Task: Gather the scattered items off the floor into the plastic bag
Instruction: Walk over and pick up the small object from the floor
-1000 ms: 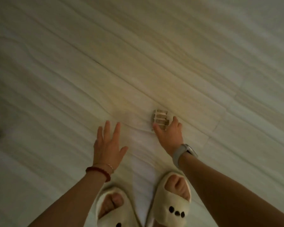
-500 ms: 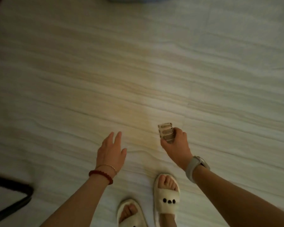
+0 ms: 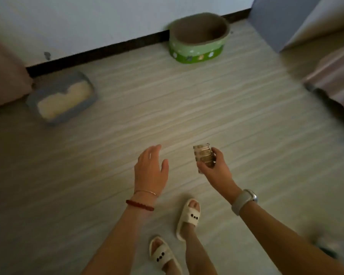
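Note:
My right hand [image 3: 214, 171] holds a small clear packet of hair clips [image 3: 203, 156] above the floor, thumb and fingers curled round its lower end. My left hand [image 3: 150, 171] hovers to its left with straight fingers, palm down, holding nothing. No plastic bag shows in the head view. My two feet in cream slippers stand below the hands.
A green oval pet bed [image 3: 197, 50] stands against the far wall. A grey litter tray [image 3: 62, 98] lies at the left. Pink fabric [image 3: 334, 76] hangs at the right edge, and a blurred dark thing [image 3: 326, 249] lies at the lower right.
My right hand picked the clip packet off the floor and raised it. The view tilted up from the floor to the wall, and my left hand stayed open.

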`<action>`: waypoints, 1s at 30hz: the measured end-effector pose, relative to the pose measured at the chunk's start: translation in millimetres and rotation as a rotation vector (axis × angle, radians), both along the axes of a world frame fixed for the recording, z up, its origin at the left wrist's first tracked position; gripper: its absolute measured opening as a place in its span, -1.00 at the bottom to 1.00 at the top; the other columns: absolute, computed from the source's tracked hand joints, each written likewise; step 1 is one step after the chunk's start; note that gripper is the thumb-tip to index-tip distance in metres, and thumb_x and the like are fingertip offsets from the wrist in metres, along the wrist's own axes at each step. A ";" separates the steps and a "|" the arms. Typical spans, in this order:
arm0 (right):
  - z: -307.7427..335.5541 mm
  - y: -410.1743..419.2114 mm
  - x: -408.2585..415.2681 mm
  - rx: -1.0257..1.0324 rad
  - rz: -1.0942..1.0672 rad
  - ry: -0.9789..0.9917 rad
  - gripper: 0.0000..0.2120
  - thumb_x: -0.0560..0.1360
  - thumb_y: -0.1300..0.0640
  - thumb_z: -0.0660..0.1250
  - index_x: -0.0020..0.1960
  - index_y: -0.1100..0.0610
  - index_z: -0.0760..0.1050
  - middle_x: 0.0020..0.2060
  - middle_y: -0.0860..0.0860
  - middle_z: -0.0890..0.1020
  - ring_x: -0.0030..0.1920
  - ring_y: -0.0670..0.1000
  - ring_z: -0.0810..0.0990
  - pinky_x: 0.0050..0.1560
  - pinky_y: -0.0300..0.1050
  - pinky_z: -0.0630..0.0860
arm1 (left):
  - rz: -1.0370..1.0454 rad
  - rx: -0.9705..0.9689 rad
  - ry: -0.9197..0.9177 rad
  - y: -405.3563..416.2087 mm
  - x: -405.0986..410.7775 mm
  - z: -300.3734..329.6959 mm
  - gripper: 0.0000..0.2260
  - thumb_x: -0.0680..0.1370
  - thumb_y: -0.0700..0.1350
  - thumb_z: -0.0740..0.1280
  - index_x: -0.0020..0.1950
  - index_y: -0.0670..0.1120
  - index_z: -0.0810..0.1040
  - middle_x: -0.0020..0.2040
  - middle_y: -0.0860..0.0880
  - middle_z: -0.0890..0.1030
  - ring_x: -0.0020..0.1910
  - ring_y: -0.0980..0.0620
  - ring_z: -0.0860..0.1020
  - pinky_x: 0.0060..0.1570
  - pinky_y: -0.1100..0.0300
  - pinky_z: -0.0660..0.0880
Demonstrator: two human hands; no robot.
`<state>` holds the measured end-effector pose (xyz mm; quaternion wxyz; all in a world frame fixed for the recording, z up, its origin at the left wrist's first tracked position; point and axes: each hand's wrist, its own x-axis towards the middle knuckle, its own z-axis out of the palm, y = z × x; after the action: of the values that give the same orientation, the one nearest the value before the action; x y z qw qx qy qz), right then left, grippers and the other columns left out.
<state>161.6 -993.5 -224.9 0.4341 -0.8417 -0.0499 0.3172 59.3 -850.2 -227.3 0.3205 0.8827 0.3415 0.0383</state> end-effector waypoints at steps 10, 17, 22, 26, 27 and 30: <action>79.5 -326.4 -6.6 -0.046 -0.797 0.042 -0.48 0.49 0.19 0.30 0.39 0.18 0.19 0.01 0.05 0.52 -0.20 -0.08 0.48 -0.16 -0.31 0.45 | -0.571 -0.139 0.006 -274.1 104.5 59.5 -0.57 0.48 -0.01 0.20 0.24 -0.26 0.46 0.15 -0.27 0.54 0.15 -0.25 0.49 0.13 -0.06 0.41; 83.8 -530.4 -13.2 -0.111 -1.238 0.080 -0.59 0.47 0.18 0.31 0.28 0.14 0.29 -0.06 0.04 0.53 -0.19 -0.05 0.51 -0.16 -0.19 0.44 | -1.009 -0.159 0.083 -488.1 198.2 56.1 -0.66 0.50 -0.22 0.30 0.25 -0.27 0.44 0.20 -0.28 0.51 0.21 -0.23 0.45 0.19 -0.02 0.37; 63.8 -612.6 -15.6 -0.166 -1.452 0.194 -0.57 0.47 0.15 0.31 0.29 0.16 0.28 -0.04 0.03 0.53 -0.13 0.00 0.55 -0.12 -0.10 0.53 | -1.272 -0.158 0.173 -602.7 252.2 41.6 -0.64 0.54 -0.15 0.25 0.31 -0.20 0.39 0.26 -0.21 0.45 0.28 -0.15 0.39 0.25 0.04 0.31; 30.0 -651.3 4.6 -0.212 -1.651 0.282 -0.60 0.46 0.18 0.31 0.27 0.20 0.33 0.01 0.10 0.49 -0.13 0.00 0.49 -0.12 -0.18 0.45 | -1.431 -0.159 0.283 -676.6 301.3 17.4 -0.65 0.54 -0.15 0.24 0.31 -0.20 0.39 0.25 -0.19 0.46 0.26 -0.13 0.40 0.24 0.09 0.29; 18.2 -660.6 12.4 -0.220 -1.693 0.312 -0.58 0.46 0.17 0.30 0.29 0.21 0.33 0.08 0.14 0.45 -0.06 0.03 0.46 -0.04 -0.20 0.40 | -1.473 -0.157 0.314 -694.9 314.9 7.1 -0.65 0.54 -0.16 0.25 0.31 -0.20 0.39 0.25 -0.20 0.46 0.26 -0.12 0.40 0.24 0.11 0.29; -20.6 -682.9 40.5 -0.206 -1.812 0.393 -0.59 0.45 0.14 0.29 0.27 0.19 0.36 0.14 0.20 0.41 0.06 0.10 0.43 0.03 -0.22 0.34 | -1.606 -0.125 0.407 -748.0 358.0 -30.5 -0.64 0.54 -0.14 0.24 0.32 -0.19 0.38 0.27 -0.19 0.45 0.24 -0.12 0.41 0.24 0.11 0.30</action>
<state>202.1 -1676.4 -245.6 0.4396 -0.5253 0.7285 -0.0030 417.4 -1598.2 -257.8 0.2308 0.8282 -0.3396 -0.3814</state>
